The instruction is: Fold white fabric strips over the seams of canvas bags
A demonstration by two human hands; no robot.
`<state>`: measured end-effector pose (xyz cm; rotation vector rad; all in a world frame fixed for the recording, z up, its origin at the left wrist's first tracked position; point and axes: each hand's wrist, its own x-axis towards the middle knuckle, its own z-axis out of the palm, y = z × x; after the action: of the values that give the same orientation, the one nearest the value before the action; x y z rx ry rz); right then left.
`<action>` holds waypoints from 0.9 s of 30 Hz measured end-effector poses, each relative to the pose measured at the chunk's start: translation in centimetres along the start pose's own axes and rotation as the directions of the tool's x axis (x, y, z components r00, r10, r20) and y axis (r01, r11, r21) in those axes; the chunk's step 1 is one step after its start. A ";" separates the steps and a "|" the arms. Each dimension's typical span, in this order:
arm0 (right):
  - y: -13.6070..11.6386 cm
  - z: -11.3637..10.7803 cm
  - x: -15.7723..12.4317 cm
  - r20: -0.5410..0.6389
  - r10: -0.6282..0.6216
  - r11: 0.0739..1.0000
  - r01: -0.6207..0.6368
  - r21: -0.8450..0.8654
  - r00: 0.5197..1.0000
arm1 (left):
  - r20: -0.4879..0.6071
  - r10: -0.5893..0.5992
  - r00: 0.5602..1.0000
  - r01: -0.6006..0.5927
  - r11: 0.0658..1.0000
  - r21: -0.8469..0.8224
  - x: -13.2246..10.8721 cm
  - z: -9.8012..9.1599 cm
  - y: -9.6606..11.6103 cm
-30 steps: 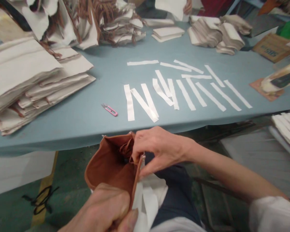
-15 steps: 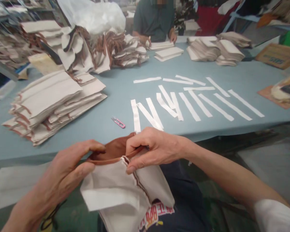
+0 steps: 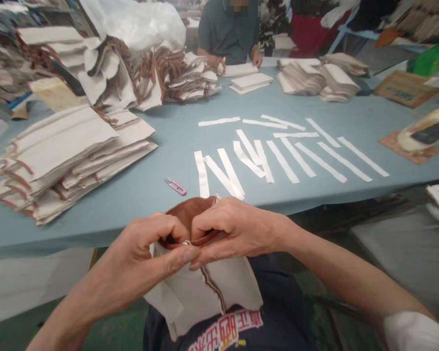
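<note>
A cream fabric bag with a brown lining and a brown-edged seam hangs over my lap, its opening facing up. My left hand pinches the rim, fingers inside and thumb outside, close to the seam. Right beside it, my right hand grips the same rim at the top of the seam. The two thumbs almost meet there, hiding part of the edge. Beyond the bag, pink thread snips lie on the blue-covered table, near several white strips.
Stacked cream pieces lie at the left, with brown-trimmed bundles behind them. Across the table a person handles folded pieces. More stacks, a cardboard box and an iron-like tool stand at the right.
My left hand has slid right along the rim to the seam, from the opening's left side. The bag's opening has narrowed. My right hand keeps its hold.
</note>
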<state>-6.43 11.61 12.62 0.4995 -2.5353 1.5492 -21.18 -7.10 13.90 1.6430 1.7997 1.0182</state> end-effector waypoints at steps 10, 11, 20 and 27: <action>1.5 -0.2 -0.5 -0.002 0.098 0.983 -0.096 0.158 0.995 | 0.003 0.030 1.000 -0.030 0.998 0.049 -0.5 0.5 -0.9; 1.4 -0.1 -0.6 -0.008 0.101 0.981 -0.098 0.165 0.995 | 0.020 0.032 0.999 -0.033 0.998 0.048 -0.5 0.4 -1.0; 1.7 1.0 -1.0 -0.220 0.106 0.994 -0.094 0.063 0.970 | -0.062 0.201 0.978 -0.176 0.943 0.283 -0.5 0.4 -1.4; 1.7 1.9 -1.4 -0.327 0.052 0.997 -0.067 -0.035 0.943 | -0.054 0.275 0.960 -0.228 0.879 0.420 -0.2 1.0 0.0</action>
<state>-5.59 10.95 9.96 0.1443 -2.3421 1.4496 -20.38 -7.08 13.28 2.1604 2.0146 0.8927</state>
